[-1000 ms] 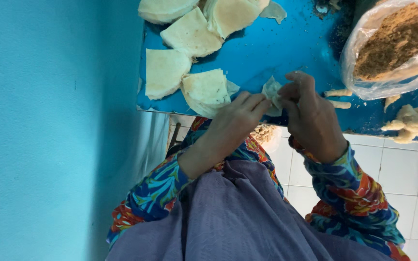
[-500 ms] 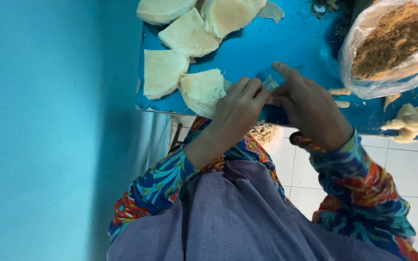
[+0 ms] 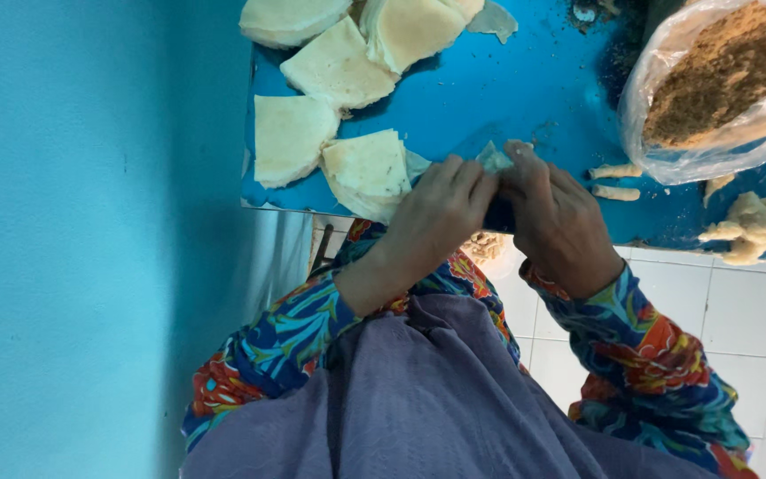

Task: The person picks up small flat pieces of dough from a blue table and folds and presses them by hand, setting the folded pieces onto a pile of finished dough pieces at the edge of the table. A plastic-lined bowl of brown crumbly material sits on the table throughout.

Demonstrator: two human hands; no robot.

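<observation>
Left hand (image 3: 441,208) and right hand (image 3: 556,217) together, fingertips pinched on thin pastry sheet (image 3: 494,158) between them; sheet likely tears if pulled hard; bag of brown filling (image 3: 720,84) beyond right hand, could tip if knocked.

Your left hand (image 3: 441,208) and right hand (image 3: 556,217) meet fingertip to fingertip at the worktop (image 3: 507,89) edge, fingers curled and pinching, wrists bent.

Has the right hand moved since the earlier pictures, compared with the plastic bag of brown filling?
Yes, slightly. The right hand has closed in toward the left hand, away from the bag, its fingers now curled over the small wrapper.
</observation>
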